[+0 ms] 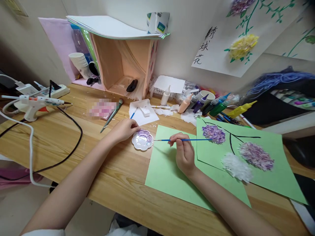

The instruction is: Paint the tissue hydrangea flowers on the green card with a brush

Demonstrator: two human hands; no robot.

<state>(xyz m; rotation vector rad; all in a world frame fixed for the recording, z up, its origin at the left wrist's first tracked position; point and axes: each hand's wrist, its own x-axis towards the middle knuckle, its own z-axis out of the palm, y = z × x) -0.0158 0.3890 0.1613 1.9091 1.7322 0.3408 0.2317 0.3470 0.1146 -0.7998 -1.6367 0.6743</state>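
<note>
My right hand (183, 152) is closed round a thin blue paintbrush (194, 140), held almost level above a green paper sheet (169, 167). The brush tip points left, close to the right rim of a white flower-shaped paint palette (142, 146). Purple paint lies in several of the palette's wells. At the palette's upper left edge, the fingers of my left hand (125, 129) pinch the rim. A second green sheet (265, 137) overlaps the first on the right, with black drawn stems, two purple textured flower heads (213, 134) and a white one (236, 167).
A glue gun (34, 103) and loose cables stand at the left. Behind are an open pinkish box (110, 62), a dark-handled brush (112, 115) and a white paper (147, 118). Several paint bottles (220, 107) line the back right. A flower picture (221, 49) hangs on the wall.
</note>
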